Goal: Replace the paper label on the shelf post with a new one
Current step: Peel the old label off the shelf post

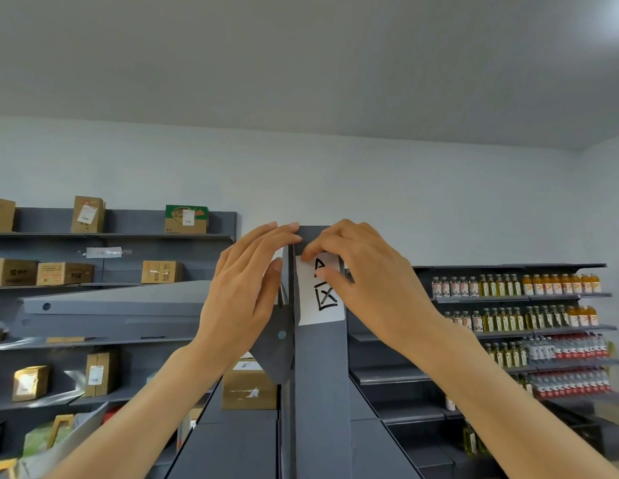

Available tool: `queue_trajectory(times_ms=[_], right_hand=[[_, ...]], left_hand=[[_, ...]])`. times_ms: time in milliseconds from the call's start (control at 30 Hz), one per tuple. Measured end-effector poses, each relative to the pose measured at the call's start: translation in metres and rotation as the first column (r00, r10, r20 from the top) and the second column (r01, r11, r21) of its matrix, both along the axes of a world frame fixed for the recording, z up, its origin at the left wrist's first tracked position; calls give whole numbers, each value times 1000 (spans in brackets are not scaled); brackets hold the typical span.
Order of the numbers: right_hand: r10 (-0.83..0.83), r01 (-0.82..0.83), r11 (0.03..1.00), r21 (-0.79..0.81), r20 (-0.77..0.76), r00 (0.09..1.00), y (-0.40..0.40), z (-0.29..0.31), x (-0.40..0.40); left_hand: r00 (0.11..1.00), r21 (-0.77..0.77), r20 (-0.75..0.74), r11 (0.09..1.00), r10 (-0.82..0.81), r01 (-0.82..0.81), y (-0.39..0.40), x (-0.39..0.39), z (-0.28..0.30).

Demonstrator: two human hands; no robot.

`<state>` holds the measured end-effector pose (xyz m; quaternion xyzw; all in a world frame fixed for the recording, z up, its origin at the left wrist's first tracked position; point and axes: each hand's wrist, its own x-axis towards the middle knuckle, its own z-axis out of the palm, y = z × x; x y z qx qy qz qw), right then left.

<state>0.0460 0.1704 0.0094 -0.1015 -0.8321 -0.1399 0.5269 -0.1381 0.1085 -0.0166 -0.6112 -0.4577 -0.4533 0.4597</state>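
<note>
A dark grey shelf post [320,375] rises in the middle of the head view. Near its top sits a white paper label [318,302] with black hand-drawn characters. My right hand [363,271] lies over the label's upper right part, with thumb and fingertips pressed on the paper. My left hand [247,285] rests flat against the post's left side, its fingertips at the top edge just left of the label. Whether tape holds the label is not visible.
Grey shelves on the left carry cardboard boxes [87,214]. Shelves on the right hold rows of bottles [515,286]. A tilted grey shelf panel [107,309] juts out left of the post, and a box [247,385] sits below my left wrist.
</note>
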Motion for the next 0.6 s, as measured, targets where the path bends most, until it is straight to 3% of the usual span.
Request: queue_trajectory(times_ms=[167, 367, 600], right_hand=[[-24, 22, 999, 29, 54, 998, -2, -6, -3], [-94, 41, 986, 162, 340, 936, -1, -13, -7], [-95, 15, 980, 199, 402, 911, -4, -6, -4]], left_hand=[[999, -5, 17, 1000, -30, 30, 0, -2, -1], [996, -40, 65, 997, -63, 66, -2, -2, -2], [995, -56, 75, 996, -67, 71, -1, -4, -2]])
